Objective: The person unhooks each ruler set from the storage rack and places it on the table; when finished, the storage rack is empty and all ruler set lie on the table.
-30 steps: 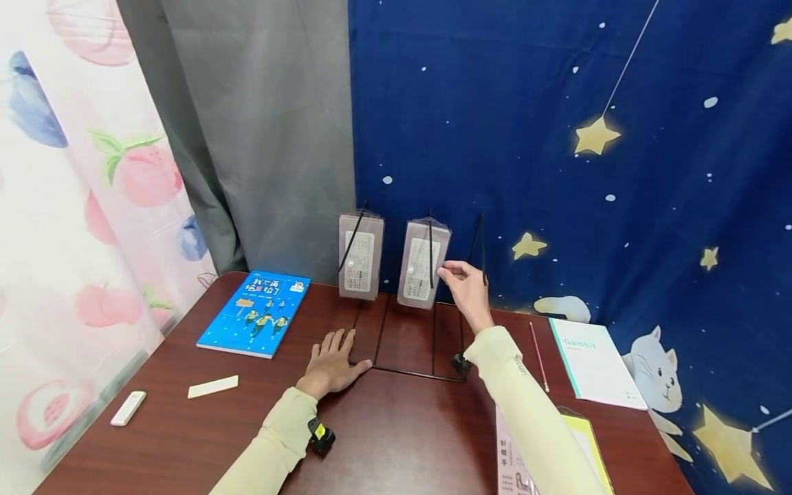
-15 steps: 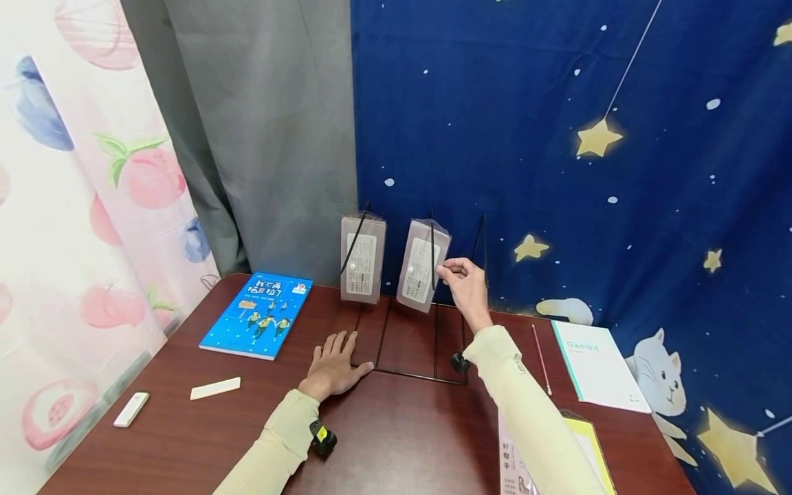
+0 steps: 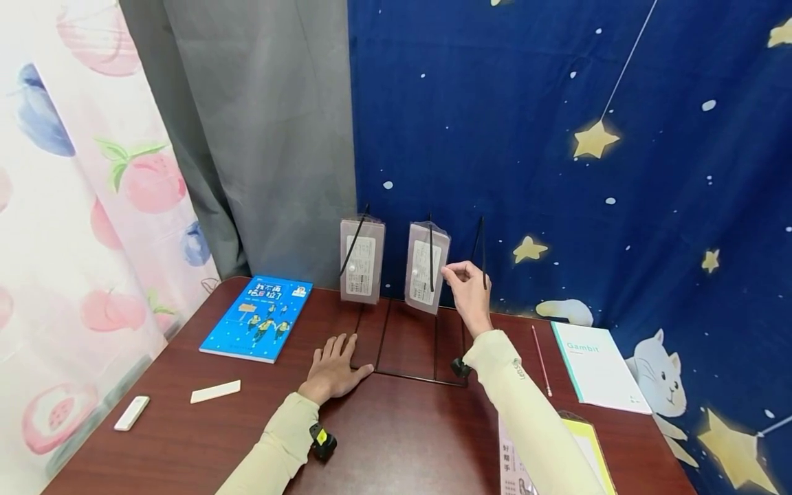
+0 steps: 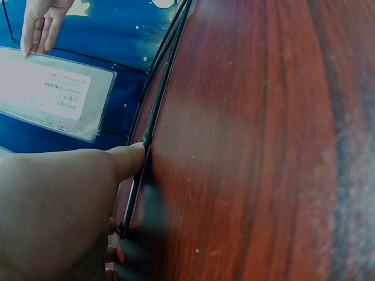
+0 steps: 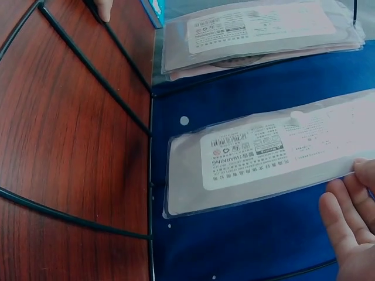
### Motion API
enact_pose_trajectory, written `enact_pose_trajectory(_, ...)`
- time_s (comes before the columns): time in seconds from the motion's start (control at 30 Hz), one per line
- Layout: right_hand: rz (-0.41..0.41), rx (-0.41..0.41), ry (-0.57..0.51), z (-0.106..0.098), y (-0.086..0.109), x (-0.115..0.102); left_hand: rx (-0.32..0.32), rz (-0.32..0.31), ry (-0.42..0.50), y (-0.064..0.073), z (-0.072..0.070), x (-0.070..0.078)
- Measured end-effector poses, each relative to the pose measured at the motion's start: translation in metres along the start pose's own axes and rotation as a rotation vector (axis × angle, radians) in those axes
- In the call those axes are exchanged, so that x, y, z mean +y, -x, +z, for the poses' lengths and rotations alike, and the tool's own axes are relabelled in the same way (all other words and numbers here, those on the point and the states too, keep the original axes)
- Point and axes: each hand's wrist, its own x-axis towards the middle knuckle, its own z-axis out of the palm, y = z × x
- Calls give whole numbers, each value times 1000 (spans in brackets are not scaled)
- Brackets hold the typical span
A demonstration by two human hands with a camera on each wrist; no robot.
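A black wire display rack (image 3: pixel 421 377) stands on the wooden table with hooks along its upright back. On the middle hook hangs a flat, clear plastic pack (image 3: pixel 420 275) with a white label. My right hand (image 3: pixel 470 295) pinches its right edge between thumb and fingers; in the right wrist view the thumb (image 5: pixel 364 171) lies at the pack's edge. A similar labelled stack of packs (image 3: pixel 365 278) hangs on the left hook. My left hand (image 3: pixel 334 371) lies spread on the table, its thumb (image 4: pixel 130 159) against the rack's base wire. The right hook carries nothing.
A blue book (image 3: pixel 256 320), a white strip (image 3: pixel 215 391) and a small white block (image 3: pixel 131 413) lie at left. A red pencil (image 3: pixel 541 361) and a Gambit notebook (image 3: pixel 600 368) lie at right. A pink pack (image 3: pixel 509 460) and a yellow item (image 3: pixel 586 440) are partly under my right arm.
The middle pack swung to a stronger tilt half a second ago and now hangs straighter, my right hand staying at its edge. My left hand has stayed in place.
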Motion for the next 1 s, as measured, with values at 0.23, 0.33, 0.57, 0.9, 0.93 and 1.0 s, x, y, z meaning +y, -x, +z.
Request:
enact_pose_trajectory(0.23, 28, -33, -49, 2, 3, -1, 8, 8, 7, 5, -4, 5)
enact_pose_trajectory(0.33, 22, -56, -96, 3, 4, -1, 8, 11, 21, 9, -8, 8)
enact_pose_trajectory(0.57, -2, -86, -78, 3, 6, -1, 16, 18, 34, 12, -12, 10)
enact_pose_trajectory(0.9, -6, -107, -37, -4, 17, -5, -19, -19, 14, 14, -20, 16)
enact_pose_trajectory(0.93, -8, -107, -35, -5, 18, -6, -20, -20, 11, 14, -20, 16)
enact_pose_trajectory(1.0, -14, -109, -38, -6, 21, -6, -22, -21, 7, 14, -20, 17)
